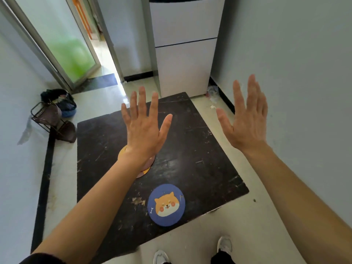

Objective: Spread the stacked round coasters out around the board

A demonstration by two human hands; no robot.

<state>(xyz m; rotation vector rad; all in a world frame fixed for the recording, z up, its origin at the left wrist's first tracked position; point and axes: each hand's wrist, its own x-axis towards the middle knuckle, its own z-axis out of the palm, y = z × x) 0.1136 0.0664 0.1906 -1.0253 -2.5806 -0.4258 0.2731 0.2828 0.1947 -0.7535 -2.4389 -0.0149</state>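
A dark scuffed board [200,164] lies flat on the pale floor. Near its front edge rests a blue round coaster [166,204] with an orange dog face. A stack of round coasters [146,168], yellow and brown at the edges, sits mid-board, mostly hidden under my left wrist. My left hand [144,124] hovers above the board's middle, fingers spread, holding nothing. My right hand [245,119] is raised over the board's right edge, fingers apart, empty.
A white cabinet [185,54] stands behind the board. A dark wire rack [51,121] and a bag [61,100] sit at the left wall. A glass door [62,40] is at the back left. My white shoes [224,244] stand just in front of the board.
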